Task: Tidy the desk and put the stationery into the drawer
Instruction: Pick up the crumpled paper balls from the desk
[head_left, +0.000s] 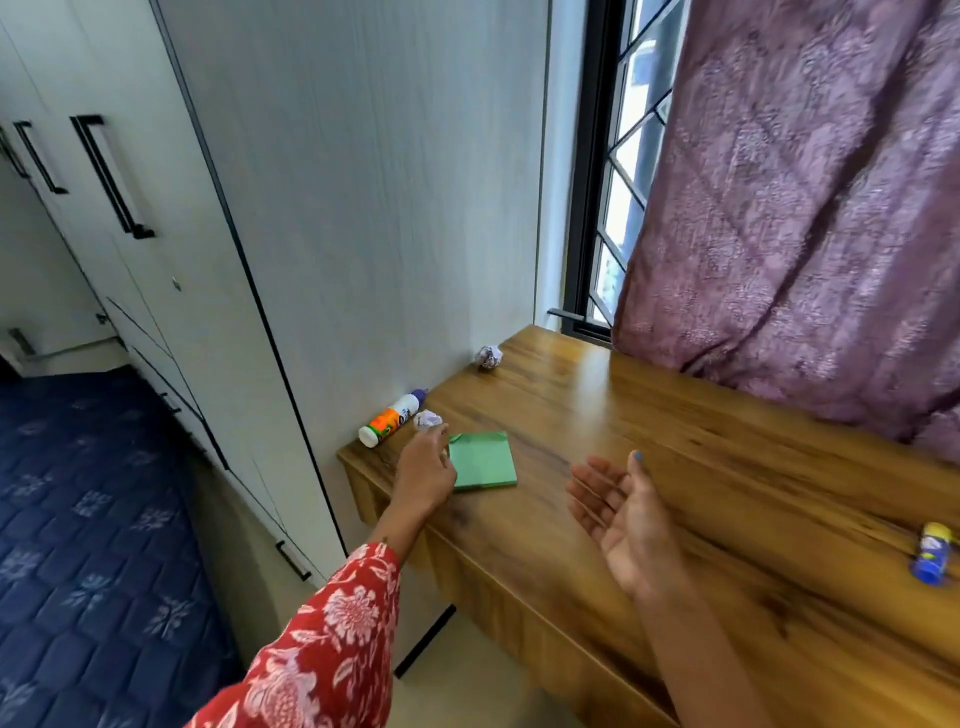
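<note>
Green sticky-note pad (483, 461) lies on the wooden surface (649, 441) just beside the left hand (425, 472), whose fingers reach, not yet closed, toward the crumpled paper ball (427, 419) beyond it; right hand (621, 514) open, empty; next, pinch that ball.

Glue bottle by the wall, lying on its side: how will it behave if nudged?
The glue bottle is round and lies flat, so it will probably roll. The wall beside it likely blocks that way. Its smooth plastic may slip.
</note>
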